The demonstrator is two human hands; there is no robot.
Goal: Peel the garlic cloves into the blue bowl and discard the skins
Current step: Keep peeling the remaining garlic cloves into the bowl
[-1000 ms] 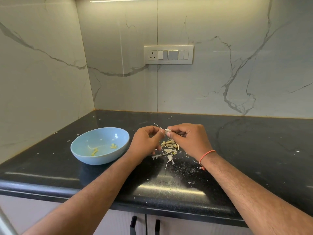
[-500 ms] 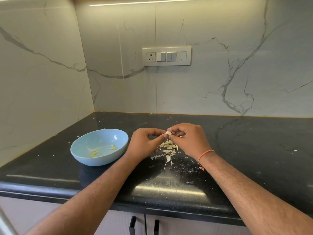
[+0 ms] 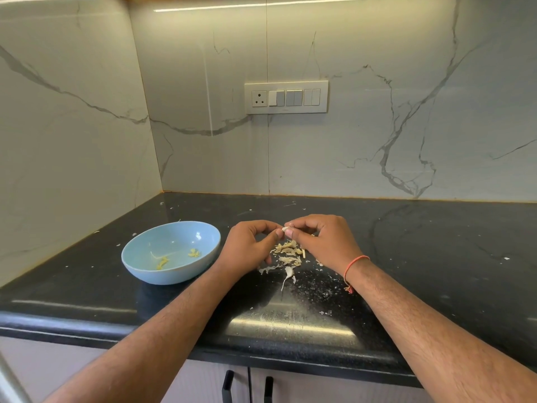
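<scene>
Both hands meet above the black tabletop [image 3: 436, 257], just right of the blue bowl [image 3: 139, 257]. The left hand [image 3: 247, 248] and the right hand [image 3: 322, 242] each pinch the garlic clove [image 3: 286, 228] between curled fingertips, so the clove is held clear of the tabletop between the two hands. One second ago a thin strand of skin stood up from the clove toward the left; that strand no longer shows, and the clove now appears as a small pale lump at the fingertips. The hands have stayed at the same spot over the skins [image 3: 287, 253], with the thumbs drawn closer together. The skins lie in a loose pile directly below the hands, with one larger white piece [image 3: 288, 273] at the near edge, unchanged in position. The blue bowl rests on the tabletop as before, holding a few yellowish bits [image 3: 193, 253]. An orange thread [image 3: 353, 264] circles the right wrist.
</scene>
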